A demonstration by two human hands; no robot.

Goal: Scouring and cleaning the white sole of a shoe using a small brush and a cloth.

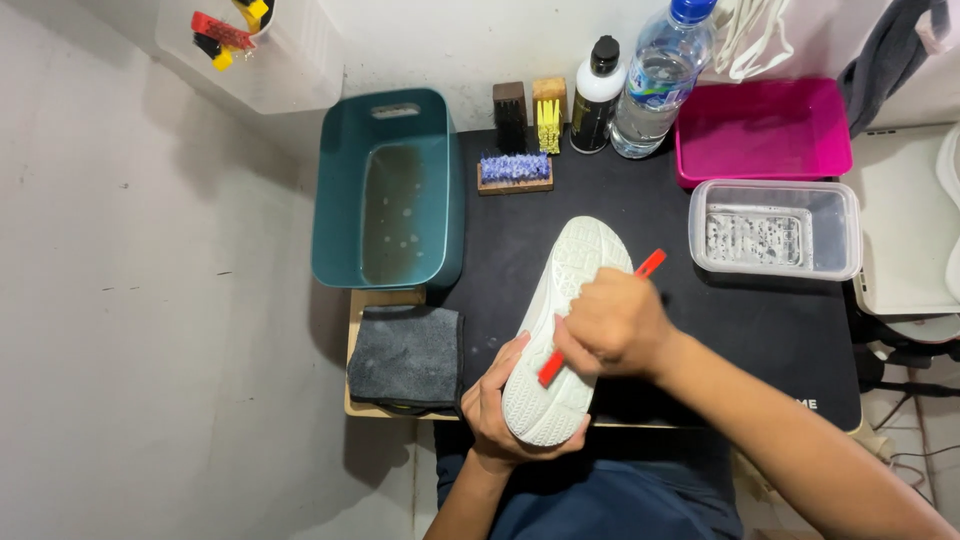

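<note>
Head view: left hand (pixel 500 410) cups the heel of a white shoe (pixel 560 330) held sole-up, while right hand (pixel 610 325) grips a red brush (pixel 600 315) across it; teal tub (pixel 345 190) beyond the left hand.

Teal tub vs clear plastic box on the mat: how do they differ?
The deep teal plastic tub is opaque; the shallow clear plastic box is see-through. The tub is larger and taller, with a handle slot at its far end; the box is low, and no handle shows. The tub holds murky water with bubbles; the box holds a pale foamy layer. The tub sits left of the black mat, the box on its right part. Both are rectangular and lidless.
</note>
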